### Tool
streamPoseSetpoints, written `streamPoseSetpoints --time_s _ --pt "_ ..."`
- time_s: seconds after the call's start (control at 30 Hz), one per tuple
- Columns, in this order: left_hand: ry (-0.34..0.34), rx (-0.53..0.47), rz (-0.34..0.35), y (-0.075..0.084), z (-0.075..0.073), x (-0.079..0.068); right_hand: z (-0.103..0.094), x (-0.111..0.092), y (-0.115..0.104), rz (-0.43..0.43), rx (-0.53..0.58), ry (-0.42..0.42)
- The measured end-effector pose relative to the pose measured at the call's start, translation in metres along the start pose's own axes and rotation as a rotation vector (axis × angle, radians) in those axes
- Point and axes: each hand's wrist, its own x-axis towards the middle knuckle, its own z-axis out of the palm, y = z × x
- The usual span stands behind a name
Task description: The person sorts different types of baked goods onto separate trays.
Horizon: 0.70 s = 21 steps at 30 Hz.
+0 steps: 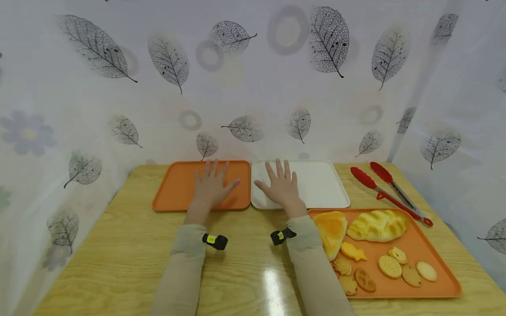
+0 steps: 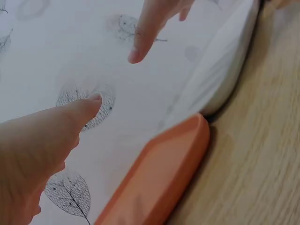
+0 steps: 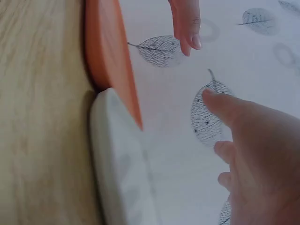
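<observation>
- the far orange tray (image 1: pixel 174 188) and the white tray (image 1: pixel 320 184) lie flat, side by side with their edges meeting, at the back of the wooden table (image 1: pixel 130 245).
- both look like thin moulded plastic, so they are probably light, stiff and hard to break; the smooth faces may slip under dry fingertips.
- the raised rim seems the best hold on each: fingers under the outer edge, thumb over the lip, 2 opposite sides at once to keep it level.
- the left hand (image 1: pixel 211 188) hangs over the far orange tray, fingers straight and spread, gripping nothing.
- the right hand (image 1: pixel 282 186) hangs over the white tray in the same way, fingers fanned, nothing in its grasp.
- to the right, the near orange tray (image 1: pixel 428 245) bears a triangular bread (image 1: pixel 331 230), a braided loaf (image 1: pixel 377 226) and several biscuits (image 1: pixel 389 267); it is likely the heaviest, and tilting could slide its load.
- whether the food is real cannot be told; if so, the breads would squash and the biscuits could snap.
- beyond that tray, red-tipped tongs (image 1: pixel 399 203) lie splayed; their handle end looks the natural hold.
- behind everything hangs a leaf-patterned cloth (image 1: pixel 253 87).
</observation>
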Motion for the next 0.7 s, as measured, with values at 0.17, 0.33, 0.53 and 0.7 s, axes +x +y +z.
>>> streamPoseSetpoints --time_s 0.17,0.33,0.53,0.7 --pt "0.018 0.010 0.040 0.009 -0.011 -0.004 -0.017 -0.011 -0.002 -0.015 -0.047 0.026" --pt "0.030 0.043 0.099 0.020 -0.024 -0.014 -0.039 -0.031 -0.008 -0.033 -0.101 0.065" --pt "0.074 0.159 0.237 0.035 -0.029 -0.034 -0.062 -0.058 -0.004 -0.085 -0.122 0.117" --pt "0.170 0.196 0.396 0.044 -0.023 -0.054 -0.078 -0.082 0.015 -0.152 -0.156 0.187"
